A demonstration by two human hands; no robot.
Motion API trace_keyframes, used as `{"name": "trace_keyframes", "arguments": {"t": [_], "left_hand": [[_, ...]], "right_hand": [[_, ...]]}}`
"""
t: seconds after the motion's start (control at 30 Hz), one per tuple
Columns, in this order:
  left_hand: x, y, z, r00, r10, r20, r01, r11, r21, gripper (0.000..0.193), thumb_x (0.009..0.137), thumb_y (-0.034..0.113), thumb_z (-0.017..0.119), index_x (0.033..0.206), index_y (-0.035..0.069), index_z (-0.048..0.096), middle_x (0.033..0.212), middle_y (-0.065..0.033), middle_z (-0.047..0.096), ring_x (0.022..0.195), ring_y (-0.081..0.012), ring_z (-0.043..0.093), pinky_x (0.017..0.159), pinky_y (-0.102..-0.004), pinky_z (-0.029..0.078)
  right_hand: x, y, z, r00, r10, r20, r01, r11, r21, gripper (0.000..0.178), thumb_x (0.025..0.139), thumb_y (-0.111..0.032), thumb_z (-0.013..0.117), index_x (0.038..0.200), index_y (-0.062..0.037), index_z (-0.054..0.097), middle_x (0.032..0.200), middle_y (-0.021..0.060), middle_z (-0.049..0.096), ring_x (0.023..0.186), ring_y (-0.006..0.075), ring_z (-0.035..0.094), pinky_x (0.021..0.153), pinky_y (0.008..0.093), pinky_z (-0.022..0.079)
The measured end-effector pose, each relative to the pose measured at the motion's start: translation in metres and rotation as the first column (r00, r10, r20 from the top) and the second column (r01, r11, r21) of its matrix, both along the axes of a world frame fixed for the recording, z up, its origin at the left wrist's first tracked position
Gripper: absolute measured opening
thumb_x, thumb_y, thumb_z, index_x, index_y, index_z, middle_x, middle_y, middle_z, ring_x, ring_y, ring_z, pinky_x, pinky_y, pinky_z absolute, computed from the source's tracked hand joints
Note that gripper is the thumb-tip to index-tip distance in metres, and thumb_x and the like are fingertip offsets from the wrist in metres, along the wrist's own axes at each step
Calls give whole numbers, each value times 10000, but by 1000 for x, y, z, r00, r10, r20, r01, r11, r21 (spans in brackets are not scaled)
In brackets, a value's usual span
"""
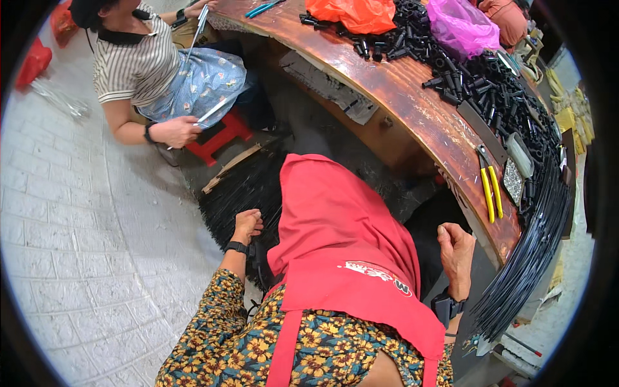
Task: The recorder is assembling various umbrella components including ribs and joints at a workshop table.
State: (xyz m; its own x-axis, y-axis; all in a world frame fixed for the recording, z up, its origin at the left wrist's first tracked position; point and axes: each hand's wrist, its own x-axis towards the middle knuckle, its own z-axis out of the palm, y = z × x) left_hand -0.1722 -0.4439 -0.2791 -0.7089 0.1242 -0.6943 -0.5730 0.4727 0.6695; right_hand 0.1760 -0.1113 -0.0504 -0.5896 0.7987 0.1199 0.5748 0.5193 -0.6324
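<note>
My left hand (248,225) is curled into a loose fist beside my red apron (342,219). Nothing shows sticking out of it. Just beyond it, low down, lies a broad bundle of thin black strands (235,193). My right hand (456,253) hangs at the table's near edge with its fingers bent in and the thumb against them. I see nothing in it. Closest to it on the wooden table (412,109) lie pliers with yellow handles (491,193). A long bundle of black wires (525,258) droops over the table end to its right.
Black tubular parts (477,84) are heaped on the table, with an orange bag (354,14) and a pink bag (461,29) among them. A clear container (520,155) sits near the pliers. At upper left a co-worker in a blue apron (193,87) holds thin rods by a red stool (222,138).
</note>
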Motion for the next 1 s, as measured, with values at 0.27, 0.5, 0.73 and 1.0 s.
{"name": "trace_keyframes", "arguments": {"t": [0.27,0.5,0.73,1.0], "left_hand": [[-35,15,12,998,-21,-64,26,997,77,349,885,241,592,1184,61,596,912,-110,650,761,-227,650,629,-353,527],[-55,31,-14,999,36,26,-40,980,192,258,875,207,614,1086,60,633,751,-94,633,551,-186,616,438,-297,497],[-125,81,-67,983,30,182,-65,979,191,148,835,204,594,834,57,613,662,-79,598,486,-187,592,373,-309,459],[-321,169,-141,957,214,196,-264,921,284,299,852,237,634,1046,9,632,835,-124,661,659,-223,666,511,-327,543]], "right_hand": [[-2,16,-5,999,-26,-34,26,1000,-8,155,846,-134,631,856,19,656,580,92,572,517,150,549,528,296,436],[-96,8,21,976,58,-212,-55,998,21,88,842,-77,627,876,-4,661,674,119,613,596,183,601,563,307,469],[-291,29,43,954,296,40,-291,890,352,281,781,-101,661,1044,-38,587,931,176,580,860,350,567,727,423,457],[-491,92,10,808,302,506,-532,742,407,778,658,-127,777,1335,-7,412,1351,221,398,1252,418,390,1041,458,334]]}}
